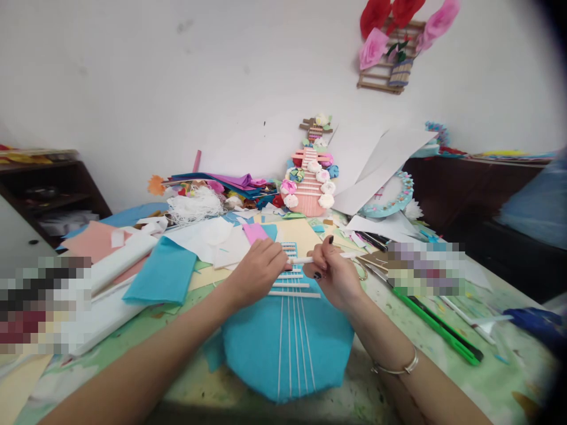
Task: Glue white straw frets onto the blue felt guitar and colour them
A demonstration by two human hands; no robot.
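Observation:
A slim white stick, perhaps rolled paper [303, 260], runs level between my hands, above a blue lute-shaped craft piece [252, 336]. My left hand [259, 265] is closed at the stick's left end, its thumb and fingers pressed together there. On the other side my right hand [334, 271] grips the stick with curled fingers, and the far end pokes out to the right. White strings [290, 348] run down the blue piece, crossed by several white strips [295, 294] that shorten toward the top. Its upper neck is partly hidden behind my hands.
A green utility knife [436, 324] lies right of my forearm, near scissors [374, 271]. Folded blue paper [162, 271] and white rolls [119, 265] lie left. A finished pink lute craft with flowers [310, 183] leans on the wall, beside white string [195, 203].

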